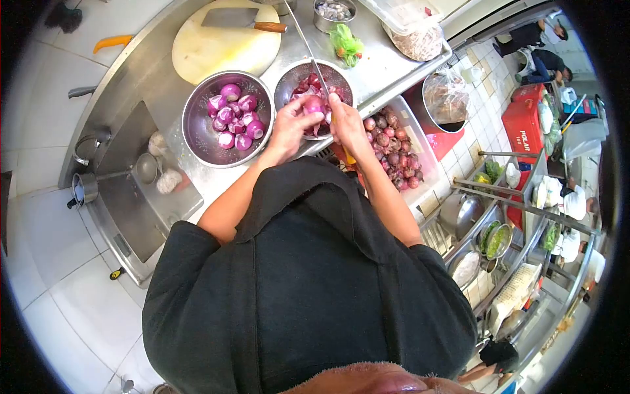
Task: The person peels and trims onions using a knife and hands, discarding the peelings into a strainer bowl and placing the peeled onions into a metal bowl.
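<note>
My left hand [291, 129] is closed around a red onion [314, 104], above a metal colander [282, 84] with purple onion skins [314, 83] in it. In my right hand [348, 125] is a knife [307, 47], its long thin blade pointing away from me beside the onion. Part of a yellow handle shows below that hand. Left of the colander stands a steel bowl [193, 139] with several peeled purple onions [236, 115]. Unpeeled red onions [397, 152] fill a pale plastic bin [423, 157] below the counter edge, to the right.
A cleaver [230, 18] lies on a round cutting board [223, 49] at the back. Nearby are a green plastic bag [346, 46] and a small metal pot [333, 20]. A sink [125, 174] lies left; a metal rack [512, 223] and other people occupy the right.
</note>
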Demonstrator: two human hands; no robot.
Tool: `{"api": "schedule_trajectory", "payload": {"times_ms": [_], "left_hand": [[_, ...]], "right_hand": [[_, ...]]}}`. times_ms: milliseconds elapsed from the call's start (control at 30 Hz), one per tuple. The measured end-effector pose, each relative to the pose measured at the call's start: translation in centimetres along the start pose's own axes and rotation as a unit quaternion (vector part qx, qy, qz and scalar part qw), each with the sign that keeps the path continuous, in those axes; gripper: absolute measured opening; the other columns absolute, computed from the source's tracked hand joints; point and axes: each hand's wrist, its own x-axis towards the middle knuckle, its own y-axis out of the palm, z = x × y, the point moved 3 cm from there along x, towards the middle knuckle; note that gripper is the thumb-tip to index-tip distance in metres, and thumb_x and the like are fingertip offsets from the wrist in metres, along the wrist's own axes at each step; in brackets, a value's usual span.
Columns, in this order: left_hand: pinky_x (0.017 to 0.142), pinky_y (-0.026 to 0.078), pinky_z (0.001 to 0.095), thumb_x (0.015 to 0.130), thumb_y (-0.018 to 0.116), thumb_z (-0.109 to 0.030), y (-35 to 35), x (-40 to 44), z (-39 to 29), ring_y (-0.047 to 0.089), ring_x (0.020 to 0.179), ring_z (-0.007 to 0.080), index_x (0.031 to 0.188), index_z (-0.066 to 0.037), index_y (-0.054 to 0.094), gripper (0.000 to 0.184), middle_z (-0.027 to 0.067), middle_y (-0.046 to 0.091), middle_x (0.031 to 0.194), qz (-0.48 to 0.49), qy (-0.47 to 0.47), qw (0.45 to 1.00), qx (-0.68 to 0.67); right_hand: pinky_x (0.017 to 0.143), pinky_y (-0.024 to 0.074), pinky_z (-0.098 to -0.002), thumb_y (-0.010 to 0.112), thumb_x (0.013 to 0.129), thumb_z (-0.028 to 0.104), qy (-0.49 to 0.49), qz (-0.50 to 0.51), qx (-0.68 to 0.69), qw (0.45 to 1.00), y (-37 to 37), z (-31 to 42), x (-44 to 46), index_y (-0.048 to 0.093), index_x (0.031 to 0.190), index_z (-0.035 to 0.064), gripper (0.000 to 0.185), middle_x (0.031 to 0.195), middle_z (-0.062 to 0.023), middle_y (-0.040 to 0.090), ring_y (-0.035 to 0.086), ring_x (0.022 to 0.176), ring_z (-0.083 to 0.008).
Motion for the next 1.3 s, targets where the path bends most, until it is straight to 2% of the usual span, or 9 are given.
{"api": "schedule_trajectory", "payload": {"times_ms": [133,233,333,433,633,767,933,1267,1300], "left_hand": [[0.087,0.057,0.0285,0.085,0.071,0.004,-2.0,0.7,-2.1,0.068,0.096,0.0152,0.126,0.001,0.06,0.042,0.0089,0.069,0.111,-0.017,-0.02,1.0,-0.004],[0.087,0.055,0.0273,0.086,0.073,0.002,-2.3,0.5,-2.5,0.067,0.097,0.0133,0.123,-0.001,0.062,0.038,0.0075,0.069,0.112,0.009,-0.01,0.999,0.035],[0.086,0.053,0.0261,0.085,0.075,0.0,-1.5,-0.3,-3.1,0.066,0.097,0.0118,0.123,-0.001,0.063,0.039,0.0062,0.069,0.112,0.035,-0.009,0.996,0.086],[0.087,0.052,0.0261,0.081,0.078,-0.001,-1.8,-0.3,-3.0,0.064,0.099,0.0123,0.124,-0.001,0.064,0.045,0.0062,0.068,0.112,0.023,0.011,0.989,0.144],[0.098,0.05,0.0304,0.08,0.071,0.006,-2.0,-0.9,-4.1,0.061,0.111,0.0175,0.137,0.002,0.051,0.06,0.0108,0.06,0.128,0.068,0.037,0.995,0.063],[0.105,0.048,0.0377,0.085,0.065,0.005,-3.0,-0.8,-3.7,0.058,0.122,0.0232,0.143,0.001,0.043,0.061,0.013,0.056,0.135,0.103,-0.024,0.988,-0.112],[0.104,0.049,0.0406,0.09,0.062,0.003,-3.5,-0.5,-3.0,0.059,0.12,0.0234,0.136,-0.001,0.051,0.048,0.0126,0.061,0.128,0.093,-0.031,0.972,-0.214],[0.091,0.053,0.028,0.082,0.073,0.005,-2.6,-0.1,-3.1,0.067,0.096,0.0158,0.13,0.0,0.06,0.05,0.0068,0.07,0.11,-0.013,0.012,0.998,0.064],[0.091,0.052,0.0269,0.081,0.074,0.004,-2.3,-0.2,-3.2,0.067,0.095,0.015,0.129,0.0,0.061,0.049,0.0064,0.07,0.109,-0.021,0.023,0.996,0.084]], "right_hand": [[0.047,0.0353,-0.0284,0.045,0.103,0.053,-0.011,0.028,-0.006,1.0,-0.7,1.5,-2.2,0.066,0.095,-0.0025,0.06,0.056,0.002,0.046,0.046,0.051,-0.0078],[0.078,0.0502,-0.0328,0.052,0.101,0.048,-0.109,0.044,-0.03,0.993,-0.2,0.9,-2.3,0.057,0.134,0.0011,0.057,0.094,-0.0125,0.068,0.064,0.085,-0.0191],[0.107,0.0411,-0.036,0.056,0.099,0.045,-0.174,0.057,-0.06,0.981,0.4,0.4,-2.2,0.048,0.145,0.0072,0.06,0.138,-0.0196,0.059,0.057,0.127,-0.0266],[0.108,0.0402,-0.0359,0.055,0.1,0.044,-0.193,0.072,-0.125,0.97,0.5,0.8,-2.4,0.049,0.145,0.0082,0.058,0.139,-0.0201,0.057,0.054,0.131,-0.027],[0.071,0.0514,-0.0305,0.05,0.101,0.05,-0.084,0.08,-0.018,0.993,0.1,0.0,-1.5,0.056,0.139,0.0056,0.058,0.083,-0.0102,0.069,0.065,0.075,-0.0167],[0.048,0.0385,-0.028,0.045,0.103,0.054,-0.025,0.075,0.016,0.997,-0.4,0.5,-1.4,0.066,0.125,0.0052,0.058,0.06,0.0014,0.047,0.048,0.053,-0.0083],[0.046,0.0397,-0.026,0.045,0.103,0.053,-0.068,0.04,-0.031,0.996,0.2,0.9,-1.5,0.061,0.13,0.003,0.059,0.058,0.0004,0.049,0.048,0.049,-0.0095],[0.059,0.0484,-0.033,0.056,0.1,0.044,-0.128,0.047,-0.027,0.99,1.9,2.2,-2.6,0.052,0.144,0.0099,0.056,0.07,-0.0087,0.059,0.054,0.055,-0.0127],[0.071,0.0524,-0.0354,0.057,0.099,0.045,-0.096,0.062,-0.066,0.991,1.8,2.3,-2.6,0.052,0.143,0.0078,0.058,0.084,-0.0158,0.069,0.066,0.069,-0.02]]}}
